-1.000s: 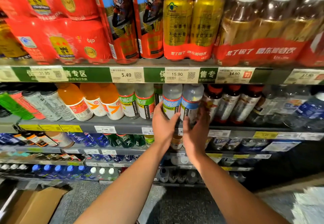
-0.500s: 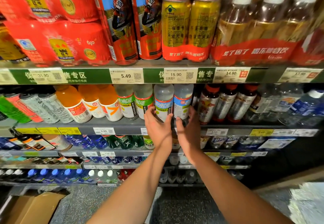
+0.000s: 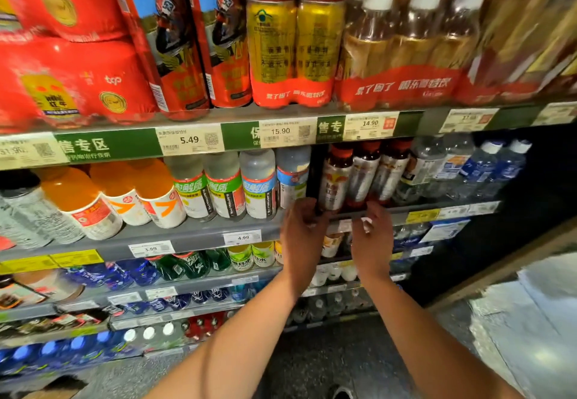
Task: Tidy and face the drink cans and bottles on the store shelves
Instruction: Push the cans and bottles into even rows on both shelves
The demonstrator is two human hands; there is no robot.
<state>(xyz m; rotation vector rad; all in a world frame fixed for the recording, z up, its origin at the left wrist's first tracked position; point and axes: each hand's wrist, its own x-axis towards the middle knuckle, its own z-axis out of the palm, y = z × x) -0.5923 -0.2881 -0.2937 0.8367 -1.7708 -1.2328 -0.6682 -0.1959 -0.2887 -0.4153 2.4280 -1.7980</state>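
Note:
Three dark bottles (image 3: 362,177) with red caps and silver-red labels stand in a row on the second shelf (image 3: 199,236). My left hand (image 3: 301,238) reaches up to the shelf lip, its fingertips at the base of the leftmost dark bottle (image 3: 335,177). My right hand (image 3: 371,239) is raised beside it, fingers spread, tips at the base of the rightmost dark bottle (image 3: 390,174). Neither hand closes around a bottle. Just left of them stand two clear bottles with blue labels (image 3: 259,183), labels facing out.
Left along the same shelf are green-labelled bottles (image 3: 207,189) and orange juice bottles (image 3: 118,195); clear water bottles (image 3: 462,167) stand at the right. The top shelf holds red multipacks (image 3: 75,80), tall cans (image 3: 175,42) and wrapped tea bottles (image 3: 406,42). Lower shelves carry more bottles.
Both hands have left the two blue-labelled clear bottles and moved right to the dark red-capped bottles. The view has shifted closer and to the right.

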